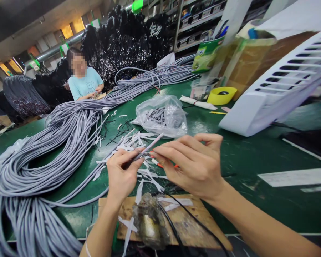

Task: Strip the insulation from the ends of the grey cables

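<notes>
My left hand (pixel 122 174) is closed in a pinch on the end of a grey cable (pixel 147 148), whose stripped tip shows thin coloured wires. My right hand (pixel 194 162) pinches those wires (pixel 155 161) right beside the left fingers. Both hands hover over a green table (pixel 246 157), above a wooden board (pixel 187 223) with a taped metal tool (pixel 149 223) on it. White paper strips (pixel 139 141) lie scattered under the hands.
A big bundle of grey cables (pixel 50 150) runs along the left. A plastic bag of small parts (pixel 162 116) sits behind the hands. A white fan (pixel 280 85), a yellow bowl (pixel 221 95) and cardboard boxes (pixel 254 60) stand at right. Another person (pixel 83 80) sits across.
</notes>
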The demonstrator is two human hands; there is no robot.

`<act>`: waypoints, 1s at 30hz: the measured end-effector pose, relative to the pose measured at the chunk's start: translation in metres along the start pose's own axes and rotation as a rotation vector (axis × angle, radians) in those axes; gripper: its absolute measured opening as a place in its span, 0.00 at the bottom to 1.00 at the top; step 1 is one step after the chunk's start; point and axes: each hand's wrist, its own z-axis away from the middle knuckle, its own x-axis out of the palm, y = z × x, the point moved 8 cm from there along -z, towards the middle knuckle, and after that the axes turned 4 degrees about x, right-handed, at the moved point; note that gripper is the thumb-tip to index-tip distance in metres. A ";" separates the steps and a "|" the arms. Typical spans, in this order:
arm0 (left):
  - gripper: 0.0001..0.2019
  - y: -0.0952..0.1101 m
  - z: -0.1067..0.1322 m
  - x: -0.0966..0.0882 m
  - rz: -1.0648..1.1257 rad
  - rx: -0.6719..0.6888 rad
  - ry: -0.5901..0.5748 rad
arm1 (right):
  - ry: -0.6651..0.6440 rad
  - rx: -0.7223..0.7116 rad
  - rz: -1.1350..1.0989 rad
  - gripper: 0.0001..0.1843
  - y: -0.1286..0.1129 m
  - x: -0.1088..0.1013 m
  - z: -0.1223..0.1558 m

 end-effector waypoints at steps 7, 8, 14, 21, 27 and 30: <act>0.12 0.001 0.002 0.002 -0.058 0.021 -0.039 | -0.022 -0.023 -0.010 0.06 -0.003 0.005 0.002; 0.12 0.000 0.002 0.004 -0.066 0.021 -0.061 | -0.034 -0.027 -0.022 0.06 -0.004 0.007 0.003; 0.14 0.000 0.003 0.012 -0.020 0.043 -0.225 | -0.096 0.080 -0.241 0.06 0.012 0.012 0.001; 0.13 -0.002 0.003 0.009 0.053 0.025 -0.196 | -0.127 0.090 -0.355 0.06 0.014 0.010 -0.001; 0.12 -0.002 0.002 0.005 0.116 -0.019 -0.115 | -0.091 0.226 -0.385 0.05 0.021 0.012 0.001; 0.12 -0.002 0.001 0.004 0.127 -0.027 -0.095 | -0.029 0.143 -0.232 0.06 0.014 0.006 0.000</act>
